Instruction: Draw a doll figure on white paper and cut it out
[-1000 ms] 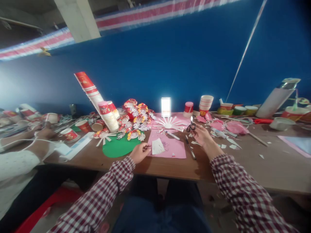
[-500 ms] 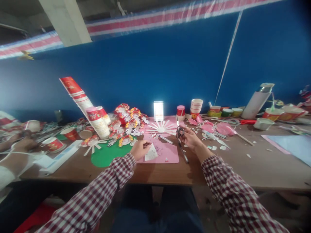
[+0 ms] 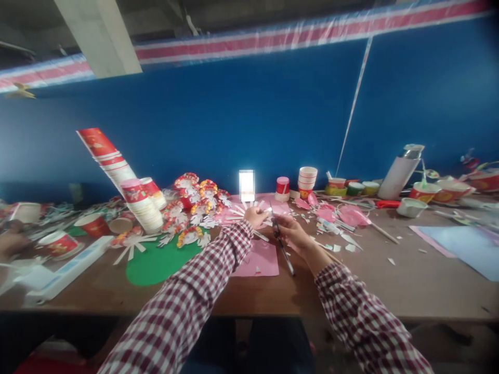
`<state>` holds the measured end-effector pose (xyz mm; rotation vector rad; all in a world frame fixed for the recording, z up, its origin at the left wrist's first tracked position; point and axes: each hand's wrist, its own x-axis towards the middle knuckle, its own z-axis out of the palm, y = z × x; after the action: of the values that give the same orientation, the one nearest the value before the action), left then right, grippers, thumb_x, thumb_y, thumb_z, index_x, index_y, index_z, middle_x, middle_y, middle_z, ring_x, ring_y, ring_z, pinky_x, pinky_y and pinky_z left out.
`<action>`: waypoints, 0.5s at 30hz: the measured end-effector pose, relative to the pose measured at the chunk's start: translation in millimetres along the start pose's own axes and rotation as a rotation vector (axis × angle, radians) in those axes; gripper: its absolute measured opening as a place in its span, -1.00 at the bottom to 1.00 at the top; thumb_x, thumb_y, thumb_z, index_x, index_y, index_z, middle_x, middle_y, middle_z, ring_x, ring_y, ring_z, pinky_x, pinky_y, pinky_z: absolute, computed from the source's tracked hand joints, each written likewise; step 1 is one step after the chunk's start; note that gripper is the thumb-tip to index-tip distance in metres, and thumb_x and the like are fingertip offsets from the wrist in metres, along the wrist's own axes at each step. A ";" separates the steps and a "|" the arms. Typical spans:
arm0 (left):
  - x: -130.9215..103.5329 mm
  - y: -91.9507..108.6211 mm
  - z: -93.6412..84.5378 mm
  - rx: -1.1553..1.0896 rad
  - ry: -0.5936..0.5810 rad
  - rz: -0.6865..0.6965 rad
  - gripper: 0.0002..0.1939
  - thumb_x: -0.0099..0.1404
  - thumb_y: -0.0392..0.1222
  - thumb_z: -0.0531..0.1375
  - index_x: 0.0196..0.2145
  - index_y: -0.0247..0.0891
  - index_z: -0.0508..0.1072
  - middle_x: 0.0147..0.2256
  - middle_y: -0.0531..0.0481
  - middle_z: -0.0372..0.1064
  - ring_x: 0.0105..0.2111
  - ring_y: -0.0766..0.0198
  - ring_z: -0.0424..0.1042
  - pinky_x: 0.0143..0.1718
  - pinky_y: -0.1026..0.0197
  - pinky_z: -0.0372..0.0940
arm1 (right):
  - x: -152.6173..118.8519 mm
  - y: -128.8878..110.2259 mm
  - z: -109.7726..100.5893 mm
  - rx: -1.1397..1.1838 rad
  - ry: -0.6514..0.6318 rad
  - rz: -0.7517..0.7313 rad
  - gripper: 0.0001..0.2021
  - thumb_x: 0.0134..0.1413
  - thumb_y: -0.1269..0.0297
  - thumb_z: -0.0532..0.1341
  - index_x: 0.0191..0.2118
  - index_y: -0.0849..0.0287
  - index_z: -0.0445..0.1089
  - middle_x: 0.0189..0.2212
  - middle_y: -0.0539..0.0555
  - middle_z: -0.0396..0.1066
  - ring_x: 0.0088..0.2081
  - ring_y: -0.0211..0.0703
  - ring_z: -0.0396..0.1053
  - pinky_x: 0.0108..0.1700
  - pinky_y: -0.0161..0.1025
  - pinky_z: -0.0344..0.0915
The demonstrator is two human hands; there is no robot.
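In the head view my right hand (image 3: 295,236) grips a pair of scissors (image 3: 275,227), whose blades point away from me. My left hand (image 3: 255,217) is closed, thumb and fingers together, on a small white piece of paper (image 3: 268,211) close to the scissor blades. Behind that hand lies a paper cup cut into white strips (image 3: 238,212), fanned out flat. Under my forearm and hands spreads a pink sheet (image 3: 265,259). A dark pen (image 3: 289,261) rests at its right edge, just below the scissors.
Decorated cut-paper figures (image 3: 195,202) pile up at left, beside tall stacked paper cups (image 3: 117,169) and a green sheet (image 3: 159,262). A white power strip (image 3: 70,270) lies farther left. Pink scraps (image 3: 331,212), bowls (image 3: 413,208) and a white thermos (image 3: 399,174) stand right. A glowing screen (image 3: 247,185) stands behind.
My left hand has moved forward and right, from over the pink sheet to beside the scissors. My right hand has come slightly left with the scissors. The view has shifted a little.
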<state>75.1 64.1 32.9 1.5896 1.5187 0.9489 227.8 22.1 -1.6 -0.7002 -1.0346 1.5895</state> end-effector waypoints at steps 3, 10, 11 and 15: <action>12.7 0.2 -2.2 -0.039 -0.035 -0.036 -0.70 0.31 -0.09 0.14 -0.10 -0.35 0.39 -0.17 -0.10 0.39 -0.24 0.24 0.42 -0.22 0.09 0.38 | 2.3 1.3 -0.4 -0.007 0.015 -0.007 -0.51 -0.38 0.33 0.48 -0.16 0.15 0.47 -0.40 0.00 0.49 -0.45 -0.28 0.40 -0.43 -0.36 0.30; 43.3 10.2 -10.4 -0.119 -0.009 -0.065 -0.64 0.32 -0.09 0.13 0.01 -0.30 0.32 -0.02 -0.14 0.31 -0.11 0.16 0.38 -0.12 -0.01 0.35 | 7.3 3.4 -4.1 -0.013 0.049 0.010 -0.54 -0.43 0.32 0.49 -0.23 0.19 0.50 -0.53 -0.02 0.45 -0.52 -0.30 0.36 -0.50 -0.38 0.26; 46.6 9.9 -11.1 -0.124 0.006 -0.070 -0.64 0.32 -0.09 0.13 0.02 -0.30 0.32 -0.02 -0.14 0.31 -0.11 0.15 0.38 -0.12 -0.01 0.35 | 7.3 3.5 -4.7 -0.015 0.049 0.025 -0.56 -0.41 0.31 0.49 -0.24 0.19 0.50 -0.53 -0.01 0.46 -0.51 -0.30 0.37 -0.50 -0.39 0.26; 57.3 6.1 -14.5 -0.127 0.061 -0.087 -0.64 0.32 -0.09 0.13 0.02 -0.30 0.32 -0.02 -0.14 0.30 -0.10 0.15 0.37 -0.11 -0.01 0.35 | 5.2 1.8 -6.7 -0.018 0.035 0.095 -0.65 -0.30 0.29 0.46 -0.26 0.19 0.49 -0.53 0.03 0.47 -0.51 -0.30 0.39 -0.60 -0.46 0.15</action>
<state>66.7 121.4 46.4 1.4052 1.5249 1.0317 231.3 28.8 -5.9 -0.7962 -1.0039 1.6456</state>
